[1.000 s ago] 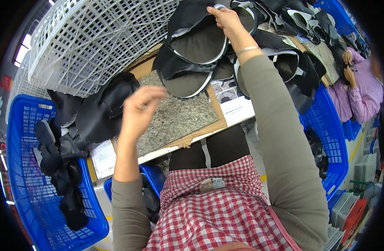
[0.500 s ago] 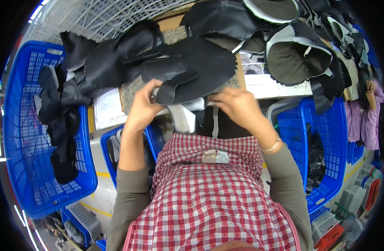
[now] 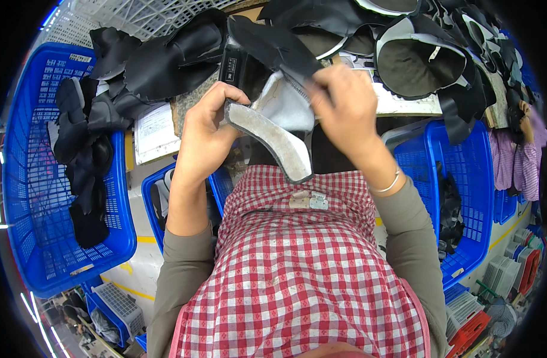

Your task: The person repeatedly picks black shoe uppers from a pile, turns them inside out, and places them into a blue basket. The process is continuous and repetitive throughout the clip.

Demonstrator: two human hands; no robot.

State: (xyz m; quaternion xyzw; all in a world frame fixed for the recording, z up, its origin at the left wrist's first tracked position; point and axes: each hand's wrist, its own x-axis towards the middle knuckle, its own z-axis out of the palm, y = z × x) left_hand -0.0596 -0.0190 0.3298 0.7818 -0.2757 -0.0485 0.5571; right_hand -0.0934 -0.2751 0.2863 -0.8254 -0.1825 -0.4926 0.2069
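A black leather shoe upper (image 3: 285,51) is held up over the near edge of the work table, its pale grey lining (image 3: 285,107) turned toward me. One strip with a light grey back (image 3: 273,140) and black edge hangs down toward my apron. My left hand (image 3: 211,128) pinches the upper's left side, thumb and fingers closed on it. At the upper's right edge, my right hand (image 3: 345,107) is closed with curled fingers; its fingertips are slightly blurred and partly hidden. A small black label (image 3: 232,67) with light print shows inside the upper.
More black uppers (image 3: 172,62) lie at left on the table, and others with grey linings (image 3: 422,59) at right. Blue baskets (image 3: 121,238) with black pieces stand at both sides. A white crate (image 3: 148,21) is behind. Another person's hand (image 3: 527,119) shows far right.
The upper has been turned from its smooth black outside to show its lining and label. My right hand has risen, and the grey-backed strip now hangs in plain view.
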